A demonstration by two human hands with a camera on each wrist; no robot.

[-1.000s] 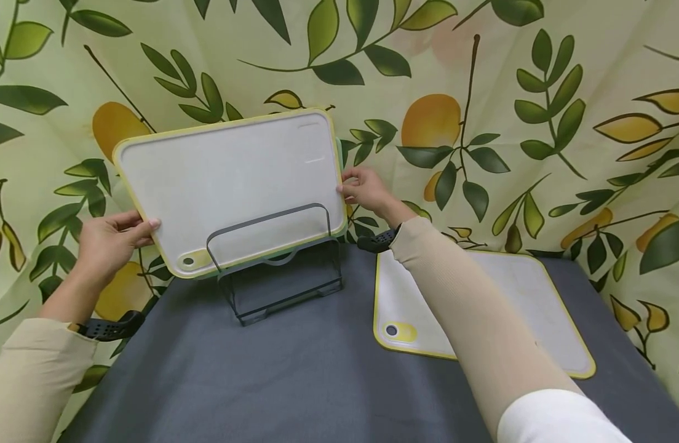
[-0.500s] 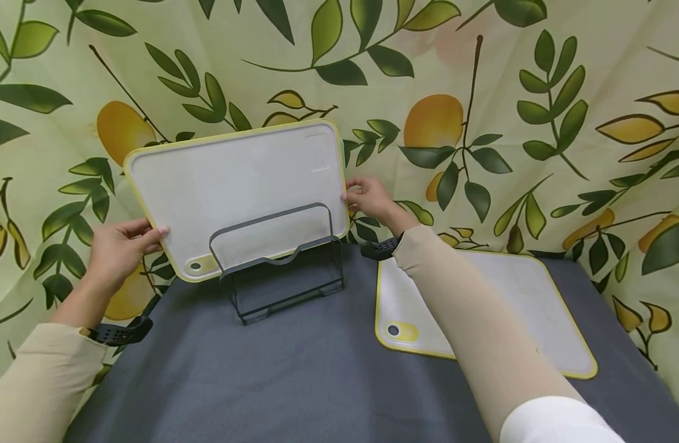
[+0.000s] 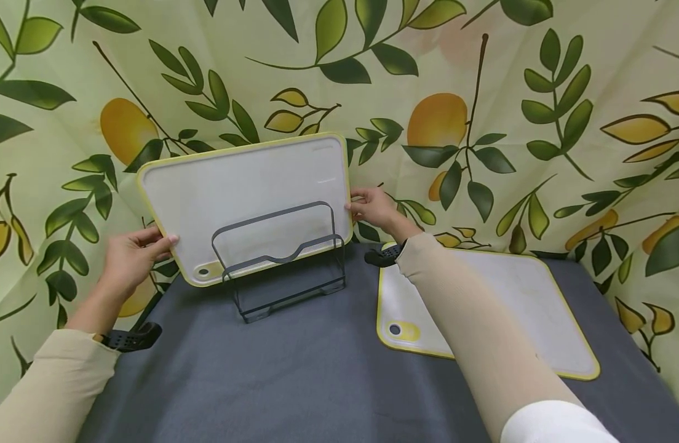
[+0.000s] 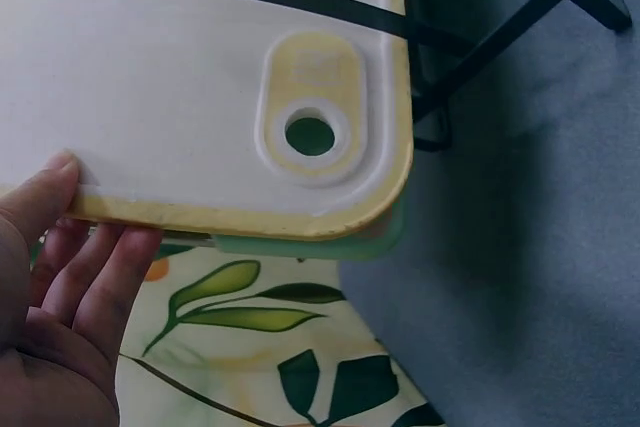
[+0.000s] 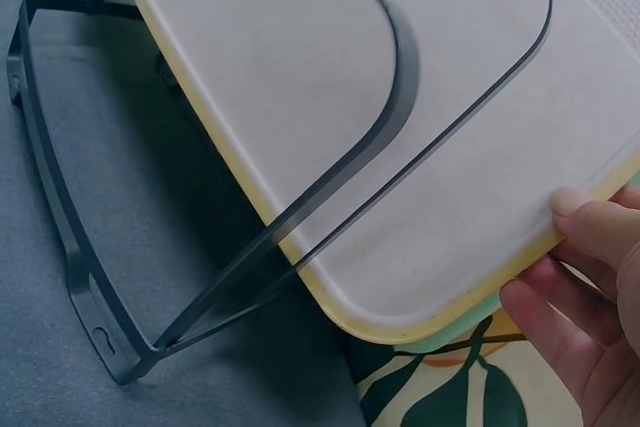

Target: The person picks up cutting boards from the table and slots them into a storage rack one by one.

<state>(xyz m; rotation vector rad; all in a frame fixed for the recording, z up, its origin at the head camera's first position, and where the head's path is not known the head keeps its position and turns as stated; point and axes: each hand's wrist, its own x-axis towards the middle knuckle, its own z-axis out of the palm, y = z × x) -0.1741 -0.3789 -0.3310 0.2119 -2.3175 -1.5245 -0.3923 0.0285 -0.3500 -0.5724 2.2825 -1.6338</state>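
A white cutting board [image 3: 251, 191] with a yellow rim stands tilted back in a dark wire rack [image 3: 284, 301], behind its front loops. My left hand [image 3: 130, 255] pinches the board's left edge, thumb on the white face and fingers behind. At the opposite edge my right hand [image 3: 375, 206] pinches it the same way. In the left wrist view a yellow oval with a round hole [image 4: 310, 134] marks the board's lower corner. Behind the board, a light green edge [image 4: 310, 246] shows; most of that piece is hidden.
A second white board [image 3: 500, 295] with a yellow rim lies flat on the grey-blue cloth [image 3: 295, 381] at the right, partly covered by my right forearm. Behind the table hangs a curtain [image 3: 373, 98] printed with leaves and fruit.
The held board has come down lower in the rack and shifted slightly right, both hands moving with it. The flat board has stayed in place.
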